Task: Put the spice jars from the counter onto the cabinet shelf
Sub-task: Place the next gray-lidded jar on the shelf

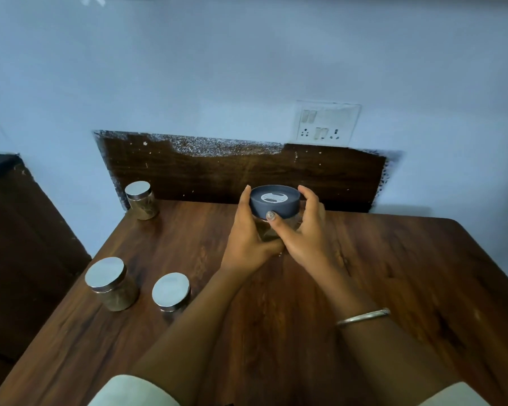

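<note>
**A:** What are your hands doing?

**B:** Both your hands are around one jar with a dark blue lid (275, 204). Your left hand (248, 234) curls round its left side, with a fingertip up beside the lid. Your right hand (304, 230) curls round the right side, and its thumb presses on the front of the lid. The fingers of both hands are bent close against the jar, so you have hold of it from two sides.

**A:** Where is that jar?

**B:** It is near the back edge of the tabletop (393, 273), about the middle, just in front of the dark wood panel (217, 174) on the wall. You cannot tell if its bottom is touching the tabletop, because your hands hide it.

**A:** Are there more jars?

**B:** Yes, three with shiny silver lids. The small jar (142, 200) stands at the back left corner. The big jar (112, 284) stands close to the left edge, nearer to you. The third jar (171, 292) stands just right of the big one, and your left arm is close beside it. All three stand upright, well apart from the blue-lidded one.

**A:** Anything on your arms?

**B:** A thin metal bangle (362, 317) sits on your right wrist. Pale sleeves (129, 391) show at the bottom.

**A:** And the wall?

**B:** A white switch plate (326, 121) is above the panel, to the right.
</note>
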A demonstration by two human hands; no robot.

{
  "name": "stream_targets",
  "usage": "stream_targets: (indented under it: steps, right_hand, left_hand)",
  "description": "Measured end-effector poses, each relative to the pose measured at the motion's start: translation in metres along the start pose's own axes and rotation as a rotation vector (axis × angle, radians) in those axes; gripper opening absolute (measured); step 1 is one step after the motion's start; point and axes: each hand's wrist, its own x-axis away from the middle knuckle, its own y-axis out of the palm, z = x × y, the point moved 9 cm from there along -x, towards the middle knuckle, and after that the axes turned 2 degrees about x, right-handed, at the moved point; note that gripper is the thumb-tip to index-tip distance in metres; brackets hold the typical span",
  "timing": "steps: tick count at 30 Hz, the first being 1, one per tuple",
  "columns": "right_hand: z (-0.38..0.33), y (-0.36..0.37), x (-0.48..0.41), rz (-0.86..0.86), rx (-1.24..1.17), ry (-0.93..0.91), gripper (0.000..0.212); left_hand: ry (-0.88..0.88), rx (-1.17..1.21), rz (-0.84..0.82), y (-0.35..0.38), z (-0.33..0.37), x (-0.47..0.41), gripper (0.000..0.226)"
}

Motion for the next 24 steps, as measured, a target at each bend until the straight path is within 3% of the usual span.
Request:
stream_targets:
  steps: [3,7,11,15,17,19,21,24]
  right_hand:
    - [0.002,-0.02,0.009,-0.066,-0.126,0.051,0.073]
    - [-0.005,-0.02,0.023,-0.29,-0.351,0.063,0.052]
    - [-0.004,-0.028,0.016,-0.276,-0.397,0.06,0.035]
    - [0.002,-0.059,0.0,-0.154,-0.225,0.079,0.051]
    - [0.005,-0.07,-0.006,-0.138,-0.164,0.08,0.063]
    - [0.0,-0.081,-0.008,-0.133,-0.12,0.016,0.055]
    - [-0.002,-0.09,-0.008,-0.16,-0.166,-0.027,0.051]
    - [-0.003,-0.089,-0.008,-0.327,-0.433,-0.041,0.065]
  left_hand:
    - [-0.016,0.088,-0.001,0.0,0.011,0.007,0.114]
    - [-0.022,0.147,-0.015,0.005,0.031,0.005,0.102]
    - [0.01,0.137,-0.03,0.015,0.052,0.001,0.084]
    - [0.033,-0.038,0.104,0.018,0.069,-0.002,0.078]
    - [0.06,0.006,0.071,0.031,0.079,-0.005,0.062]
    - [0.045,0.122,0.026,0.045,0.084,-0.006,0.052]
    - [0.007,0.254,0.017,0.053,0.084,-0.006,0.053]
    - [-0.04,0.419,0.027,0.058,0.083,-0.006,0.053]
